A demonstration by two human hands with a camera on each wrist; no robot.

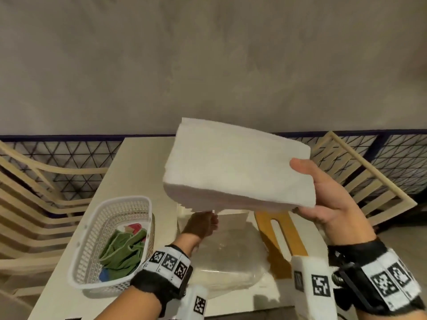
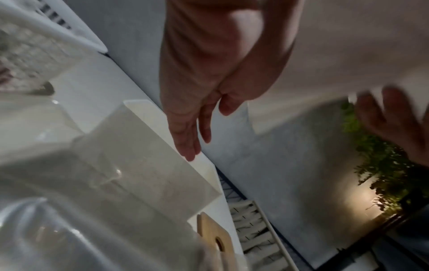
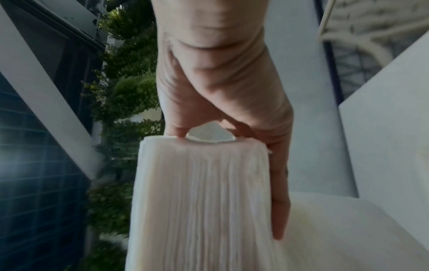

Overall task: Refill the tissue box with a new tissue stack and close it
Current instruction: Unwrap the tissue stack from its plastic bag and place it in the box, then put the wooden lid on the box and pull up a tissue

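Right hand (image 1: pixel 323 195) grips the thick white tissue stack (image 1: pixel 235 167) by one end, thumb on top, fingers underneath; stack is lifted in the air above the table, tilted, well clear of the surface. Left hand (image 1: pixel 201 225) sits below the stack with fingers straight and relaxed, holding nothing, fingertips at the far rim of the open white rectangular tissue box (image 2: pixel 162 155). Head view: the raised stack hides most of the box, only a strip of its far wall shows. Crumpled clear plastic wrapper (image 1: pixel 228 255) lies on the cream table (image 1: pixel 138 172) in front of the box. Flat wooden lid with a slot (image 1: pixel 282 241) lies just right of the box. White perforated plastic basket (image 1: pixel 111 241) with green and red cloths (image 1: pixel 124 248) stands left, apart from the box. Cream slatted chairs (image 1: pixel 34 204) flank the table.
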